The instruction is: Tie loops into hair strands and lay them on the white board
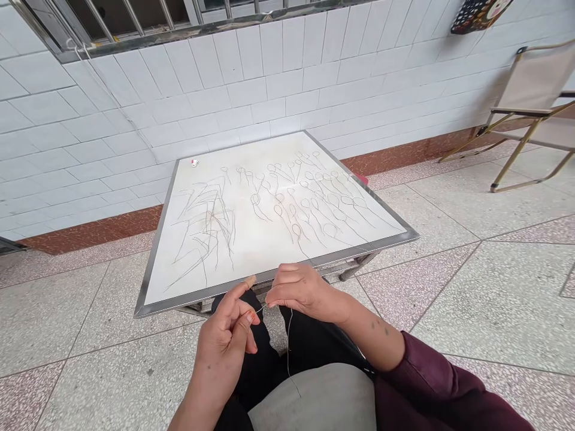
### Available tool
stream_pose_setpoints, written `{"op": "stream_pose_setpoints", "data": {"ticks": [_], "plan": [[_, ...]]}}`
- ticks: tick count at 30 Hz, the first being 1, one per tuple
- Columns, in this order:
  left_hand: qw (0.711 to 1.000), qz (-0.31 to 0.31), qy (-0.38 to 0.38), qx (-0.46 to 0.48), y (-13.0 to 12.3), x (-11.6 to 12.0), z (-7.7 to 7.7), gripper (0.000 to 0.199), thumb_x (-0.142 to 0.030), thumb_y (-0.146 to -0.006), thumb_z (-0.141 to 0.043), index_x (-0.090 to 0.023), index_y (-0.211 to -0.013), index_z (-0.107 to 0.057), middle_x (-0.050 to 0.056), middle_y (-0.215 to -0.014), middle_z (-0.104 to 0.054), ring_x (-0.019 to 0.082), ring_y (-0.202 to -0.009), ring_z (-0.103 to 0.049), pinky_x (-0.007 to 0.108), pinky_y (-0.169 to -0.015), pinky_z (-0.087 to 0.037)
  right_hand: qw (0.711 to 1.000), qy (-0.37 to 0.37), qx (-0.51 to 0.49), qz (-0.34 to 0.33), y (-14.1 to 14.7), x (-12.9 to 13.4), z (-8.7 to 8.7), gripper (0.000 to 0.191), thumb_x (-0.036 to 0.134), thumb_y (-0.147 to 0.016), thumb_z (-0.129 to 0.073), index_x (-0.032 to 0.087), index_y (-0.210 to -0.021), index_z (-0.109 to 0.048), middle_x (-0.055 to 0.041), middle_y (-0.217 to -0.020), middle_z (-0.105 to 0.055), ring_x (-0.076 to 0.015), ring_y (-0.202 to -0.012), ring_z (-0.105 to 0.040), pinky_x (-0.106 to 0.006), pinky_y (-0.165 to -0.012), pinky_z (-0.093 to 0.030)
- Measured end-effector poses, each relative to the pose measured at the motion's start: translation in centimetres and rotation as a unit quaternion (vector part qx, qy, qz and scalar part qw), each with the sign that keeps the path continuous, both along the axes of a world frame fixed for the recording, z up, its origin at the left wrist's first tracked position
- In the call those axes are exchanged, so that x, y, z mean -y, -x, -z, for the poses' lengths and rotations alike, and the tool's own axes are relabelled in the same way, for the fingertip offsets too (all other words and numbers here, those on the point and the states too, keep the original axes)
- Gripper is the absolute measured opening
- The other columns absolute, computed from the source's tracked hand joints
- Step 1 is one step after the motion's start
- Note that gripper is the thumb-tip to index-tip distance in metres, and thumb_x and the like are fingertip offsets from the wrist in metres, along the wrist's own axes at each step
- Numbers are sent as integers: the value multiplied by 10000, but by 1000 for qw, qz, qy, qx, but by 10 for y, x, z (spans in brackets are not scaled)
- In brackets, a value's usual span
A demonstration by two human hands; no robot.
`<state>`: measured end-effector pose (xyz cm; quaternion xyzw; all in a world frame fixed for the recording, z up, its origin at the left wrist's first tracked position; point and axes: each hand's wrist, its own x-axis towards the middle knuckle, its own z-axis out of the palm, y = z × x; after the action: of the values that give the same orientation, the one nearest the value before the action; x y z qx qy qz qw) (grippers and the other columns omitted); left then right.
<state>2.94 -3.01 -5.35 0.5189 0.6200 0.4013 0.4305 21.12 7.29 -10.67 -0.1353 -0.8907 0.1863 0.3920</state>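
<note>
Both hands hold one thin wire (288,341) just in front of the table's near edge, above my lap. My left hand (231,332) pinches it between thumb and finger, the index finger stretched out. My right hand (300,290) grips it close by, fingers bent together, and a loose length hangs from there over the grey cloth on my lap. A short bit of wire shows between the two hands. On the white table (242,239) lie several wires with a round loop (296,230) at one end, toward the right. To the left is a loose bunch of wires without clear loops (211,218).
A small white and red object (194,163) sits at the table's far left corner. Behind the table stands a white tiled wall (269,90) with a barred window (135,18). A folding chair (530,108) is at the right on the speckled floor (449,287).
</note>
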Motion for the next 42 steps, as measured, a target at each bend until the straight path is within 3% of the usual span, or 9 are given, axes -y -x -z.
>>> {"op": "stream_pose_setpoints", "data": {"ticks": [6,12,17,20,24,28,33,38,42], "plan": [[1000,-8,-11,-7,7,-6,-14,433,-284,-914,-499,-311,-1346,-515,-57,-799,-587,86,-500,-550,262,-583,-476,997,52,-36,35,9,2,-8,251,313,-1013,-487,183,-909,-676,-28,-781,-656,-135,-744,-538,-239,-675,-453],[1000,17,-13,-19,18,-18,-33,454,-284,-885,-518,-285,-1339,-522,-60,-745,-573,93,-473,-535,272,-562,-476,996,-73,29,46,7,-7,-22,235,101,-979,-446,201,-931,-654,-8,-744,-607,-143,-734,-460,-241,-632,-384],[994,81,20,-71,25,-20,-36,473,-270,-887,-463,-286,-1357,-512,-53,-737,-570,104,-468,-539,282,-558,-477,990,-111,74,42,-2,-8,-25,245,97,-987,-423,210,-935,-634,-2,-745,-583,-144,-747,-441,-252,-634,-354],[976,121,8,-180,23,-18,-38,528,-269,-908,-440,-331,-1433,-431,-40,-762,-634,149,-608,-626,299,-642,-498,991,-99,78,51,-3,-6,-23,225,91,-974,-446,213,-937,-632,0,-754,-581,-142,-741,-436,-250,-620,-348],[938,120,-74,-318,11,-16,-34,575,-265,-921,-430,-331,-1488,-362,-20,-835,-718,175,-675,-652,294,-655,-496,992,-85,67,63,-1,-3,-26,202,136,-982,-466,206,-904,-639,0,-735,-569,-139,-704,-420,-244,-588,-342],[910,102,-160,-370,3,-16,-15,604,-187,-928,-347,-362,-1506,-334,-1,-890,-741,175,-688,-672,270,-615,-488,994,-65,45,72,-2,0,-30,249,195,-1007,-450,195,-862,-652,-3,-714,-557,-137,-682,-412,-240,-557,-330],[877,87,-206,-425,3,-16,2,647,-106,-900,-356,-368,-1491,-376,2,-726,-705,174,-613,-640,257,-588,-464,994,-47,56,77,-2,0,-28,240,188,-1004,-453,200,-892,-664,-4,-740,-572,-137,-701,-432,-236,-567,-343],[885,60,-173,-428,1,-15,-11,591,-122,-936,-345,-373,-1467,-408,-3,-926,-763,162,-706,-681,269,-651,-493,996,14,41,77,-2,4,-28,185,216,-1001,-487,191,-953,-664,-17,-799,-610,-140,-773,-509,-231,-635,-415],[898,39,-142,-416,-4,-14,-22,564,-202,-962,-379,-328,-1510,-327,2,-987,-767,186,-787,-703,283,-657,-503,992,66,26,107,2,11,-26,204,200,-1005,-462,196,-1040,-662,-30,-857,-630,-137,-797,-571,-229,-660,-456]]}}
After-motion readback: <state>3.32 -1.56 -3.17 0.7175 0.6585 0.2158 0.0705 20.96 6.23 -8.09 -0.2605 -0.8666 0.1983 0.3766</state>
